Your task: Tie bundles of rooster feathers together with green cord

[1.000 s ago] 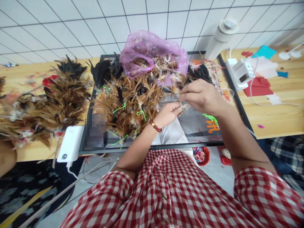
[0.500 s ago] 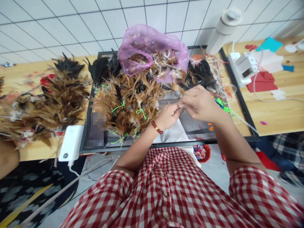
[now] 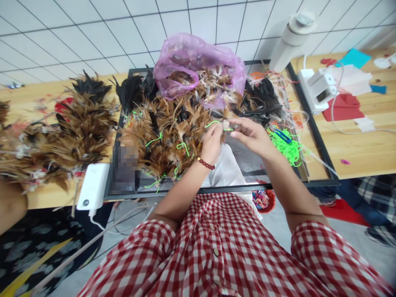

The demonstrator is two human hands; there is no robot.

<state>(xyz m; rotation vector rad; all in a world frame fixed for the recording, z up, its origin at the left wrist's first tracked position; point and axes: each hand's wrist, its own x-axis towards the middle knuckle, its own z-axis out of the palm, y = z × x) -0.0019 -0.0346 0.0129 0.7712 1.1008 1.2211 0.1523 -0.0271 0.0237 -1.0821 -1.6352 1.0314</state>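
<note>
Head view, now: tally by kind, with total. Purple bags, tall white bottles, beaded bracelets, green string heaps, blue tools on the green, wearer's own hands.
Purple bag: 1
Tall white bottle: 1
Beaded bracelet: 1
Green string heap: 1
Blue tool: 1
Wearer's left hand and right hand: 2
Total: 7

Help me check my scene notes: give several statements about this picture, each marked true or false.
1. The purple bag has feathers in it. True.
2. The beaded bracelet is on the right hand's wrist. False: it is on the left hand's.
3. A green strand shows close to the left hand. True.
4. The white bottle lies on its side. False: it stands upright.
</note>
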